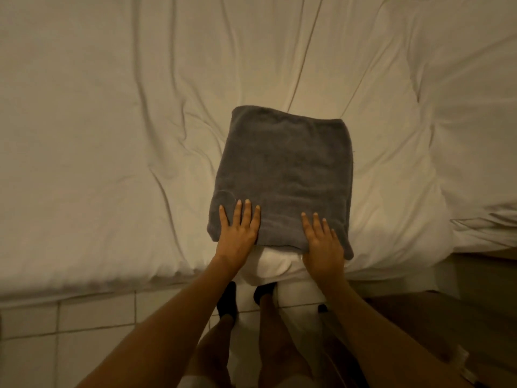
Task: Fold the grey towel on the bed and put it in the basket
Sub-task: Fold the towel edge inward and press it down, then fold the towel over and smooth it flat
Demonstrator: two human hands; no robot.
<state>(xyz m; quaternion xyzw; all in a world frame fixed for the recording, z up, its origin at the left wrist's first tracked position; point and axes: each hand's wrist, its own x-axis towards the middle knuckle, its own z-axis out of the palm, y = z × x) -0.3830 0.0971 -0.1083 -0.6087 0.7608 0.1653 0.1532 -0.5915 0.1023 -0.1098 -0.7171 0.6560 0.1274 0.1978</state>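
1. The left hand [237, 233] lies flat on the near left corner of the towel [282, 169], fingers straight and slightly spread, pointing to the far side; it presses down and grips nothing.
2. The right hand [321, 242] lies flat on the near right part of the towel, fingers straight and close together, palm over the near edge; it too holds nothing.
3. Both forearms reach in from the near side, one to each hand.
4. The towel is grey and folded into a thick rectangle, longer from near to far. Its near edge sits close to the near edge of the bed [112, 135], a little right of the middle.
5. The bed is covered in a white sheet with long creases running from near to far.
6. At the far right lies a plumper white fold of bedding [475, 135], apart from the towel.
7. Below the bed edge is a pale tiled floor [84, 317], where the person's legs and dark socks [228, 301] show between the arms.
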